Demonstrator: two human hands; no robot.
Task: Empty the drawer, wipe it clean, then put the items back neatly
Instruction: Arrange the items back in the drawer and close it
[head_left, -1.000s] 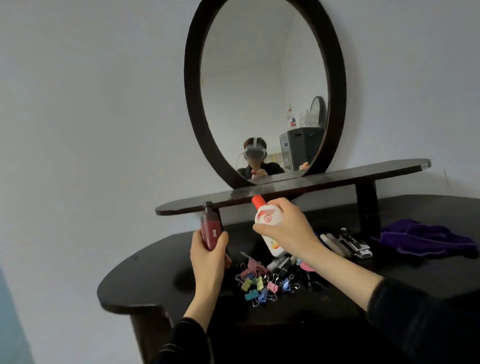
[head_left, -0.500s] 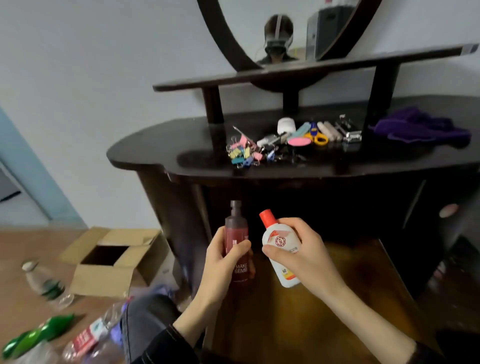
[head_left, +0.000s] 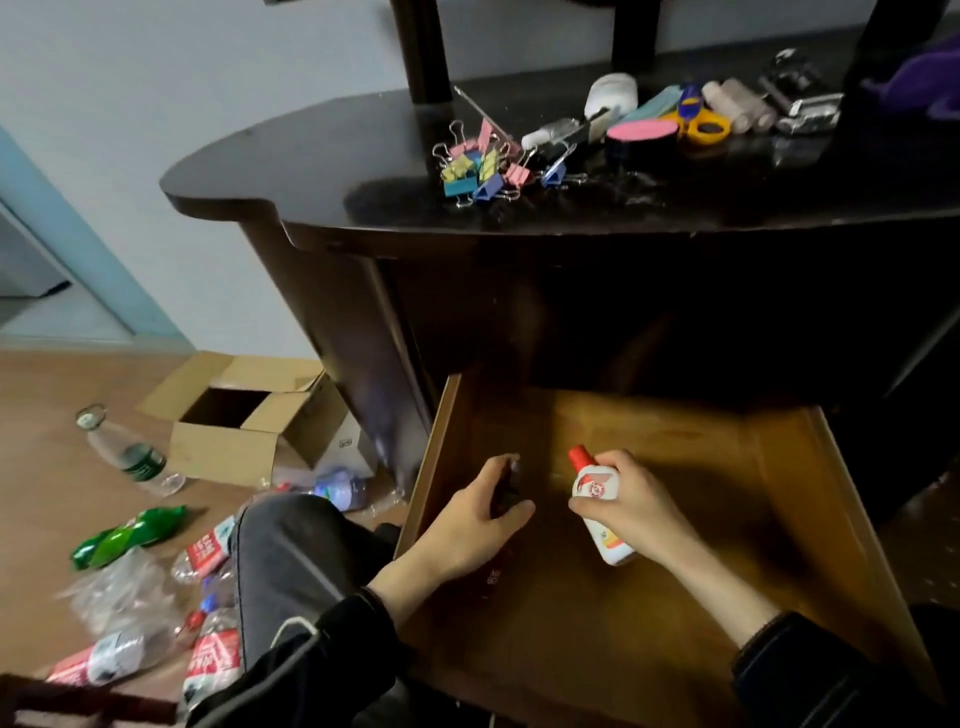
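Your left hand (head_left: 475, 519) is gripping a dark red bottle (head_left: 496, 574) within the open drawer (head_left: 691, 447), fingers curled round it. Just right of it, your right hand (head_left: 636, 512) is clutching a white bottle (head_left: 597, 488). Binder clips (head_left: 483, 169) are lying on the tabletop (head_left: 322, 156), well beyond both hands.

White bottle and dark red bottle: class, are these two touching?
Apart. The head view shows bare drawer floor between the white bottle in the right hand and the dark red bottle in the left hand.
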